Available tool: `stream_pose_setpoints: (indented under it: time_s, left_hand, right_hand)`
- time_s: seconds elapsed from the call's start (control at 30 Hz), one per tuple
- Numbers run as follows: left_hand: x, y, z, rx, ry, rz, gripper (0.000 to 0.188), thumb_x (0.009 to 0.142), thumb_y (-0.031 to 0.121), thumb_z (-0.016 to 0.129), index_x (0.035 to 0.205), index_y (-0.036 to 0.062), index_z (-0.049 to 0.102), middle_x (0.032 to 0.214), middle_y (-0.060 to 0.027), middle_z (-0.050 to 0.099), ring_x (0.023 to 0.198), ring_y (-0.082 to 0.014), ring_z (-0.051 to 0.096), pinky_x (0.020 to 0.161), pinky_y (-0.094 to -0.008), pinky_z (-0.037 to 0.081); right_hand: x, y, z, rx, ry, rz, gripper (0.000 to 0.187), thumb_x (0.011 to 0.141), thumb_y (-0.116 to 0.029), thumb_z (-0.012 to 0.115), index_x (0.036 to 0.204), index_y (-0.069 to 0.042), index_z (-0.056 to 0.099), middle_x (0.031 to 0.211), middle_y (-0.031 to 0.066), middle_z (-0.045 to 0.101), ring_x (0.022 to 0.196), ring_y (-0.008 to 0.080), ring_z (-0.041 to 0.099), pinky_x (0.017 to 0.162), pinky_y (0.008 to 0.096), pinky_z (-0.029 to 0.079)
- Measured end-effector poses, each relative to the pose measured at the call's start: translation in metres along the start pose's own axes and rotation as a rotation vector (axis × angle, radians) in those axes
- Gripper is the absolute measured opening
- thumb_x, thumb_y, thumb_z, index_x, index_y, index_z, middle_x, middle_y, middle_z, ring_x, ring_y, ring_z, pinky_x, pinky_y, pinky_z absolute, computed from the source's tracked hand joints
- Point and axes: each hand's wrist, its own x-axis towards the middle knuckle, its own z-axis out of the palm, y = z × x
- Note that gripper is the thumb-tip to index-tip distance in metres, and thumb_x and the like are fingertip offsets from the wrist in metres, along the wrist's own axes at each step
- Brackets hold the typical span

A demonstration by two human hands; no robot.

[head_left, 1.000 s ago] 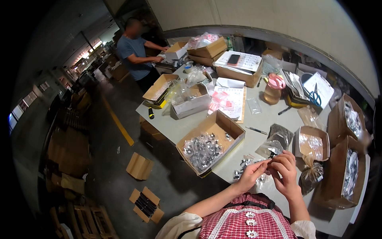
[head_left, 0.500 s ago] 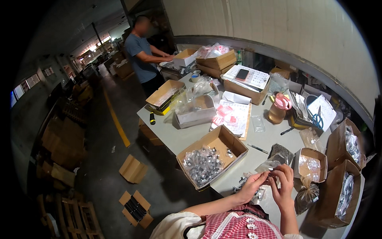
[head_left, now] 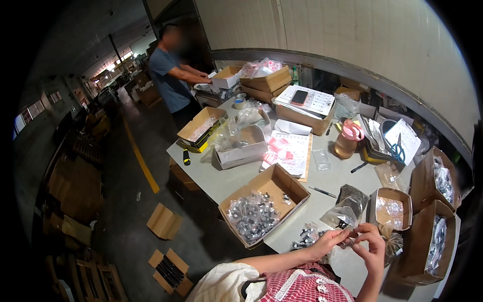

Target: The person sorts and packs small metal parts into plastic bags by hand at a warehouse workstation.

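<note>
My left hand [head_left: 329,242] and my right hand [head_left: 371,245] meet at the near edge of the table, fingers pinched together. Something small sits between the fingertips; it looks greyish, but its kind cannot be made out. Just beyond them lies a clear plastic bag [head_left: 353,199] of small dark pieces, its mouth toward my hands. A loose heap of small black-and-silver parts [head_left: 306,236] lies by my left hand, partly hidden by it. Farther left stands an open cardboard box [head_left: 296,187] with many small bagged parts [head_left: 251,215] in it.
A small carton [head_left: 373,211] of clear packets and two taller boxes [head_left: 406,261] line the right side. A tied bag [head_left: 394,246] sits beside my right hand. Beyond are a pen [head_left: 322,192], a pink-lidded bottle [head_left: 347,143] and scissors [head_left: 397,151]. Another person [head_left: 171,80] works at the far left.
My hands have moved slightly down toward me, still together at the fingertips. The whole view has shifted a little. The bag's opening and dark pieces near it now show more.
</note>
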Motion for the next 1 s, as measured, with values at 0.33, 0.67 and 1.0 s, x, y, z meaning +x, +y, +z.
stream_pose_setpoints:
  time_s: [0.33,0.67,1.0]
  left_hand:
    - [-0.013,0.002,-0.016,0.338,0.213,0.085,0.041,0.107,0.033,0.046,0.130,0.0022,0.059,0.115,-0.0054,0.068,0.112,-0.0118,0.060,0.094,-0.0289,0.044]
    - [-0.029,0.039,0.004,0.653,0.258,0.273,0.020,0.095,0.017,0.067,0.108,0.0017,0.067,0.104,-0.0066,0.069,0.093,-0.0146,0.066,0.082,-0.0285,0.051]
    - [-0.040,0.036,-0.008,0.776,0.405,0.418,0.015,0.093,0.013,0.066,0.097,-0.0005,0.064,0.091,-0.0097,0.069,0.087,-0.0197,0.067,0.078,-0.0322,0.051]
  right_hand:
    - [-0.004,-0.004,-0.005,0.028,0.083,0.089,0.014,0.068,-0.006,0.074,0.079,-0.001,0.066,0.104,0.0127,0.068,0.106,0.0288,0.059,0.096,0.0396,0.042]
    - [0.005,0.012,0.017,-0.172,0.107,0.081,0.012,0.073,-0.001,0.073,0.084,0.002,0.067,0.096,0.0131,0.069,0.093,0.0229,0.064,0.085,0.0341,0.049]
    - [0.007,0.011,0.047,-0.323,-0.013,0.030,0.012,0.079,0.005,0.072,0.088,0.004,0.064,0.081,0.0100,0.066,0.072,0.0164,0.066,0.066,0.0271,0.052]
